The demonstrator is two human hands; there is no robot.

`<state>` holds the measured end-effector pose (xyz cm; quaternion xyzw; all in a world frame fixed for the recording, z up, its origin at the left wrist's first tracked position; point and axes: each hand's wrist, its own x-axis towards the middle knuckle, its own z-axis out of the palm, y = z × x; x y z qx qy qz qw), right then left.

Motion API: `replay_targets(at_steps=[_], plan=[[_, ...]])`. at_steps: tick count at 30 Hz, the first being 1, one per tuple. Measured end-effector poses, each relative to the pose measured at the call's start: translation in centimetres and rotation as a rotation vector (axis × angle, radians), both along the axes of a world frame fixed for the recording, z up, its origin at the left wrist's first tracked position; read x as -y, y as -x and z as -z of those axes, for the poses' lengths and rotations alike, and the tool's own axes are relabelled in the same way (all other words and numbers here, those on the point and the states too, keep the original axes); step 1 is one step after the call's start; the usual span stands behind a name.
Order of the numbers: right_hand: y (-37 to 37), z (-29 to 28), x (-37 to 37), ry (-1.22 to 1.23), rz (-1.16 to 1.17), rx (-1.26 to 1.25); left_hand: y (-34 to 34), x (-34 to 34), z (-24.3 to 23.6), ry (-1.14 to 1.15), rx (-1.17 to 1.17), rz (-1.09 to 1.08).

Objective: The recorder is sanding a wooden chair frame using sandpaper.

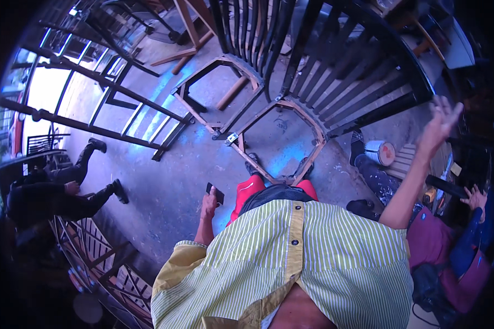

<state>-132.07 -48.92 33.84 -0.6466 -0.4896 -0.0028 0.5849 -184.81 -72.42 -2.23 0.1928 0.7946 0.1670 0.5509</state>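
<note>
My left hand (208, 205) is closed on a dark flat rectangular object (216, 194), held low beside my red-clad leg; its exact kind does not show. My right hand (443, 123) is raised on the right with its fingers spread and nothing in them. It is nearest the end of the top rail of a dark slatted chair (362, 66), and I cannot tell whether it touches it. In front of my legs lies this chair's open wooden seat frame, with bare floor showing through. A second slatted chair (217, 63), also with an open seat frame, stands beside it on the left.
A dark ladder-like frame (101, 79) stands at the left. Below it sits a person in dark clothes (55, 192). At the right, a co-worker's hand (476, 198) is near a white bucket (380, 153) and a slatted wooden piece (406, 160). Wooden frames (101, 257) lie lower left.
</note>
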Motion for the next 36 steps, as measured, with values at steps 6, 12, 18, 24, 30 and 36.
replay_targets(at_steps=[6, 12, 18, 24, 30, 36], plan=[[-4.9, -1.8, -6.9, 0.046, -0.001, -0.180, 0.6, 2.5, -0.5, 0.013, -0.023, -0.060], [-6.5, 3.8, -7.4, 0.115, 0.356, 0.595, 0.0, 3.8, -0.9, 0.036, -0.051, -0.101], [-6.9, 4.1, -7.2, 0.171, 0.406, 0.703, -0.6, 2.5, -0.5, 0.010, -0.080, -0.073], [-4.3, 5.9, -5.4, 0.039, 0.424, 0.402, -1.7, -1.0, -1.4, 0.004, 0.113, -0.172], [-3.4, 11.1, -3.7, 0.276, 0.503, 0.117, -2.5, -4.7, -0.1, 0.042, 0.105, 0.158], [-3.4, 18.9, -2.5, 0.225, 0.332, -0.131, -5.0, -10.4, 4.5, -0.017, 0.074, 0.359]])
